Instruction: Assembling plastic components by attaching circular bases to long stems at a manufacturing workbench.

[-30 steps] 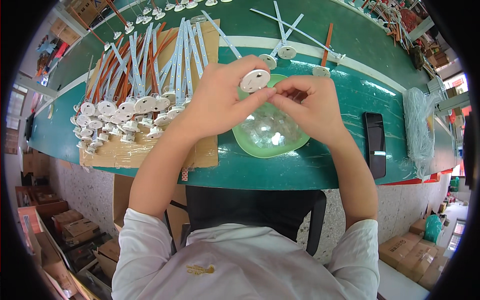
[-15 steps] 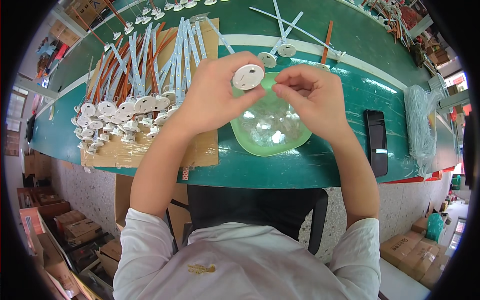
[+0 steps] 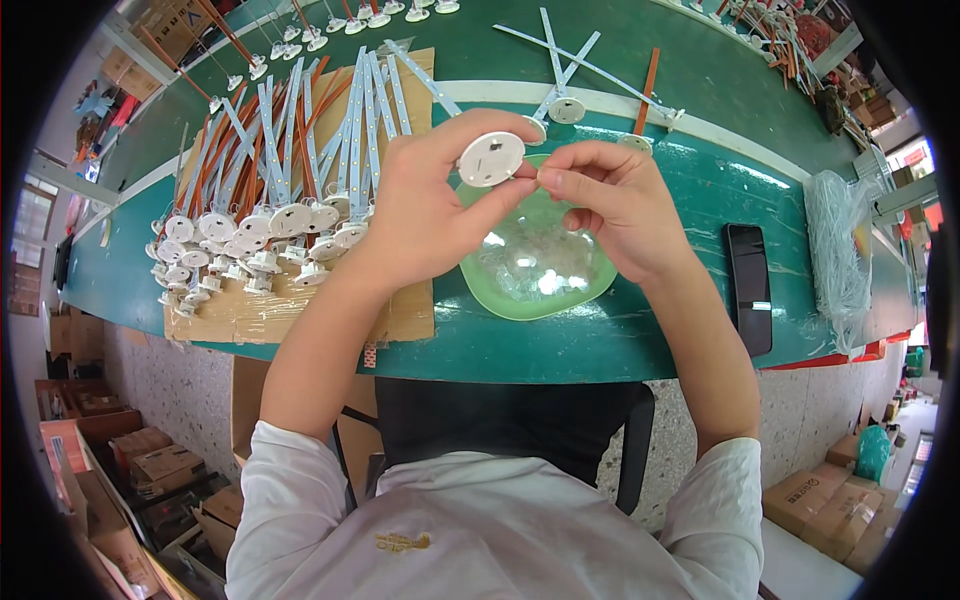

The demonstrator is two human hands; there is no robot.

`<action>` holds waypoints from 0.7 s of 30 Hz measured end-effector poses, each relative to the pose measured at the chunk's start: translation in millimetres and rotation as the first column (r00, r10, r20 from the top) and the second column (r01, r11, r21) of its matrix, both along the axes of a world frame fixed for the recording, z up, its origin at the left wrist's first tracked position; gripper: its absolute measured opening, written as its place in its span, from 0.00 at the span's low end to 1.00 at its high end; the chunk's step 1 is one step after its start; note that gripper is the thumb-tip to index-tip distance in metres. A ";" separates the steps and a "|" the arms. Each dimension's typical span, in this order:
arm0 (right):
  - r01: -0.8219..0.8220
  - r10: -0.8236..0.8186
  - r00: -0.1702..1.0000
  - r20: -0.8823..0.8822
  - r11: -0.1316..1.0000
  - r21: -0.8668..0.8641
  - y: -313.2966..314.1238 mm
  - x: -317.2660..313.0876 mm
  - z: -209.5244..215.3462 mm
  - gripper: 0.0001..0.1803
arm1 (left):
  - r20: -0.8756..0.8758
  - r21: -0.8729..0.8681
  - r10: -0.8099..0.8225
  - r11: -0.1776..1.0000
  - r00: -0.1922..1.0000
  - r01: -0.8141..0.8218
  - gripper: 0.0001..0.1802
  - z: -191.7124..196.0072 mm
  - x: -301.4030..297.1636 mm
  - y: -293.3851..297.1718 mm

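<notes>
A white round disc [image 3: 491, 160] with small slots is gripped by its edge between the thumb and fingers of my left hand [image 3: 420, 200]. My right hand [image 3: 615, 195] has its thumb and forefinger pinched together close to the disc's lower right edge, almost touching my left fingertips. What it pinches is too small to make out. Below both hands stands a light green bowl [image 3: 488, 292] containing small clear plastic pieces [image 3: 535, 262]. To the left, several light strips [image 3: 290, 140], pale blue and orange-brown, lie heaped with white round bases [image 3: 240, 235] at their near ends.
Cardboard [image 3: 400, 318] lies under the heap. Beyond the bowl are crossed strips [image 3: 560, 75] with round bases and a single orange-brown strip [image 3: 647, 90]. A black phone [image 3: 748, 285] and a clear plastic bag [image 3: 838, 255] lie at the right of the green table [image 3: 690, 320].
My right hand has moved left, bringing its pinched fingertips up to the disc's edge. My left hand still holds the disc, which has shifted slightly left.
</notes>
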State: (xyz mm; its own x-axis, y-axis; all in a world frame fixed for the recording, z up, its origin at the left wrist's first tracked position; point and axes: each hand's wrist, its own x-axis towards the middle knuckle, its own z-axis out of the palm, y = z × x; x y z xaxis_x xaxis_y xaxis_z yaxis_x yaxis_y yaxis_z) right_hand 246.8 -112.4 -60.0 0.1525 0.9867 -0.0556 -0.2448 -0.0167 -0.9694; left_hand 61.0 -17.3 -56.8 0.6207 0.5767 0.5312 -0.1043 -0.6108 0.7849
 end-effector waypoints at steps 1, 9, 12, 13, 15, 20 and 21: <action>0.004 -0.004 1.000 0.002 1.000 0.001 -0.1 0.8 0.4 0.05 | 0.002 0.001 -0.004 1.000 1.000 0.004 0.16 -0.1 0.2 0.6; 0.084 -0.343 0.716 0.608 0.907 0.412 -4.0 -22.0 2.5 0.07 | 0.002 -0.259 0.011 0.966 1.000 -0.010 0.11 -0.3 -3.0 3.7; -0.086 -0.381 0.589 0.713 0.847 0.524 -8.8 -17.5 -0.4 0.08 | 0.015 -0.217 -0.009 0.976 1.000 0.012 0.12 -2.1 -1.2 4.6; -0.086 -0.383 0.588 0.713 0.847 0.525 -9.5 -19.0 0.2 0.08 | 0.017 -0.215 -0.010 0.977 1.000 0.013 0.12 -1.4 -1.4 4.5; -0.045 -0.316 0.675 0.666 0.884 0.465 -9.1 -21.5 0.8 0.07 | -0.010 -0.219 -0.006 0.976 1.000 0.003 0.12 -0.5 -1.7 4.4; 0.077 -0.292 0.831 0.474 0.904 0.421 -5.3 -18.3 -0.2 0.06 | 0.006 -0.245 -0.016 0.969 1.000 0.017 0.12 1.0 -3.4 2.7; 0.083 -0.261 0.866 0.427 0.916 0.392 -5.3 -17.8 -0.4 0.06 | 0.027 -0.232 -0.019 0.972 0.999 0.025 0.12 0.2 -3.3 2.7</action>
